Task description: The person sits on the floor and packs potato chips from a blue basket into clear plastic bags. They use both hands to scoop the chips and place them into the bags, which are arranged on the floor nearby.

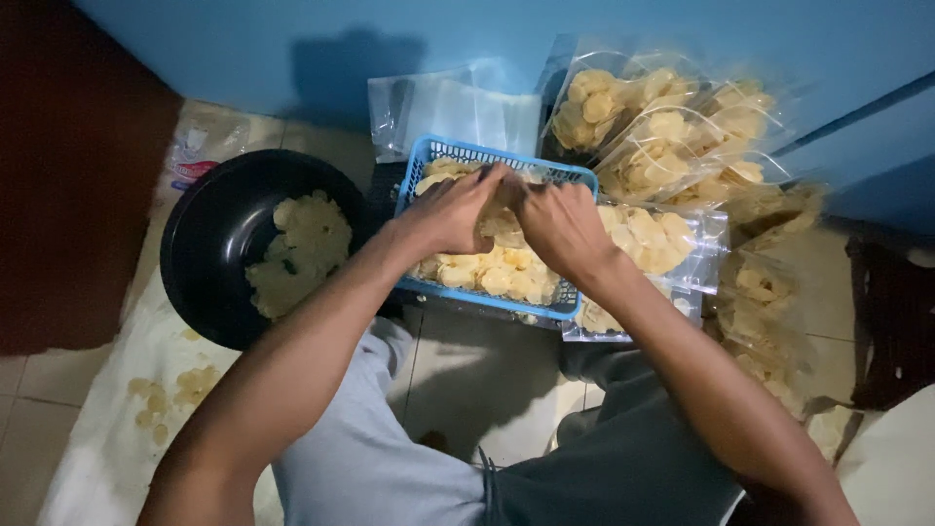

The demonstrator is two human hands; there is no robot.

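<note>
Both hands meet over the blue basket (pixel 575 304) of pale chips (pixel 497 273). The left hand (pixel 453 209) and right hand (pixel 560 224) pinch together, seemingly on one chip, though fingertips blur. The black bowl (pixel 209 244) sits just left. Clear filled bags (pixel 672 136) crowd the blue wall (pixel 292 49); bare floor (pixel 487 380) lies near the knees.

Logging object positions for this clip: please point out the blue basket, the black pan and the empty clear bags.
blue basket (pixel 458 153): head view, on its far rim.
black pan (pixel 209 234): head view, on its bare inner wall.
empty clear bags (pixel 453 112): head view, on the flat middle.
</note>
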